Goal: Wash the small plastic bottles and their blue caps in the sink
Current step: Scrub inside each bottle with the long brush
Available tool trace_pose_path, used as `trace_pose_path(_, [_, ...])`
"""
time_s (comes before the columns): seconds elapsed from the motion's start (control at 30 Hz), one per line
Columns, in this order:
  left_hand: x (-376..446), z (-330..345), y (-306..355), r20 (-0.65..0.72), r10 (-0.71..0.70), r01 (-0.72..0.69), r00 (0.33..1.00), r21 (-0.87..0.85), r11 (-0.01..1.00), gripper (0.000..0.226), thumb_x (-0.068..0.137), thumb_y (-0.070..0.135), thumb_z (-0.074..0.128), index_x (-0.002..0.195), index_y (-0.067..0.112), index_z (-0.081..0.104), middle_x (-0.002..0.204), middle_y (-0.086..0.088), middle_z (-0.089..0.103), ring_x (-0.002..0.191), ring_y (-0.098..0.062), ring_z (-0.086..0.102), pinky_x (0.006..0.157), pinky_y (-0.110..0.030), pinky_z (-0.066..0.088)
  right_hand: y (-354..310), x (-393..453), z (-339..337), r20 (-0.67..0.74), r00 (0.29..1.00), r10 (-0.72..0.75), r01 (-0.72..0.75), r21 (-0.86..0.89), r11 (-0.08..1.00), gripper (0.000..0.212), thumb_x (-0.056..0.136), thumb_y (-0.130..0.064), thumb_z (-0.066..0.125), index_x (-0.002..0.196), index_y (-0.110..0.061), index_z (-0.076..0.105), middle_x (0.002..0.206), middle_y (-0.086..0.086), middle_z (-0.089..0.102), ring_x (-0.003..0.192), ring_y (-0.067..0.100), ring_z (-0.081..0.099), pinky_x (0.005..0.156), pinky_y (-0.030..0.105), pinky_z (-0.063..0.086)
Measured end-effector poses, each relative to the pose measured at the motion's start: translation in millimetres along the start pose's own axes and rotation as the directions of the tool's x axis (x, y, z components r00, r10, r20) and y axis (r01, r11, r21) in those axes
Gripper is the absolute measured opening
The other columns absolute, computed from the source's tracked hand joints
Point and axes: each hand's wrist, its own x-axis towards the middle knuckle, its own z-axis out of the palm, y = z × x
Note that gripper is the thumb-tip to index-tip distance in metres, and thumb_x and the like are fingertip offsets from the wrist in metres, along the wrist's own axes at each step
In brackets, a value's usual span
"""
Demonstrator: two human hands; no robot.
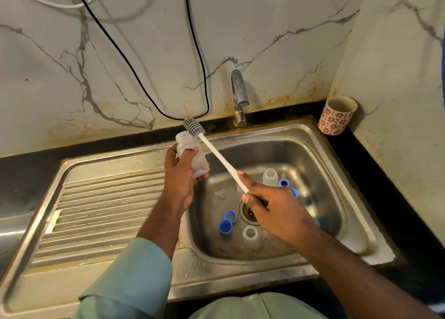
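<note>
My left hand (179, 174) grips a small translucent plastic bottle (192, 153) above the left rim of the steel sink (322, 150), its mouth tilted up and to the left. My right hand (272, 210) holds the white handle of a bottle brush (216, 152); the grey bristle head sits just outside the bottle's mouth. In the basin stand two more bottles, one at the back (270, 177) and one at the front (250, 235). Blue caps lie near the drain at front left (226, 223) and at the back right (287, 186).
A metal tap (239, 97) rises behind the basin. A ribbed draining board (101, 212) lies to the left. A red-patterned cup (336, 115) stands on the dark counter at the back right. A black cable (192, 53) hangs down the marble wall.
</note>
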Motion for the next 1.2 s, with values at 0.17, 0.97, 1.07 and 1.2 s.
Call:
trace_pose_path(0.17, [-1.5, 1.2, 0.6, 0.050, -0.006, 0.004, 0.999, 0.032, 0.999, 0.047, 0.091, 0.029, 0.062, 0.134, 0.020, 0.044, 0.128, -0.020, 0.054, 0.101, -0.040, 0.063, 0.056, -0.032, 0.054, 0.9, 1.2, 2.7, -0.015, 1.000, 0.000, 0.000, -0.001, 1.000, 0.048, 0.100, -0.033, 0.050, 0.139, -0.057, 0.035, 0.058, -0.012, 0.053, 0.047, 0.003, 0.047, 0.050, 0.018, 0.044])
trace_pose_path(0.97, [-6.0, 13.3, 7.8, 0.060, -0.054, 0.059, 0.997, -0.091, 0.994, 0.043, 0.096, 0.023, 0.054, 0.136, 0.015, 0.043, 0.113, -0.012, 0.055, 0.101, -0.032, 0.059, 0.058, -0.035, 0.055, -0.5, 4.5, 17.3, -0.081, 0.994, -0.077, 0.076, -0.020, 0.997, 0.052, 0.099, -0.036, 0.049, 0.133, -0.065, 0.023, 0.061, -0.011, 0.052, 0.054, 0.004, 0.050, 0.064, 0.023, 0.051])
trace_pose_path(1.07, [-8.0, 12.4, 6.5, 0.061, -0.053, 0.058, 0.997, -0.080, 0.995, 0.049, 0.091, 0.028, 0.061, 0.136, 0.017, 0.043, 0.119, -0.014, 0.054, 0.105, -0.034, 0.058, 0.057, -0.034, 0.054, 0.7, 8.1, 13.8, -0.084, 0.995, -0.044, 0.043, -0.019, 0.999, 0.048, 0.099, -0.036, 0.049, 0.140, -0.056, 0.032, 0.060, -0.011, 0.055, 0.053, 0.004, 0.054, 0.062, 0.026, 0.054])
trace_pose_path(1.2, [-7.7, 10.2, 7.3, 0.022, -0.053, 0.055, 0.998, -0.071, 0.996, 0.058, 0.084, 0.030, 0.066, 0.135, 0.020, 0.042, 0.128, -0.018, 0.051, 0.110, -0.040, 0.057, 0.056, -0.034, 0.054, 1.6, 4.7, 13.0, -0.104, 0.991, -0.088, 0.088, -0.008, 0.996, 0.052, 0.100, -0.030, 0.051, 0.136, -0.059, 0.029, 0.057, -0.018, 0.054, 0.054, -0.002, 0.054, 0.054, 0.016, 0.044])
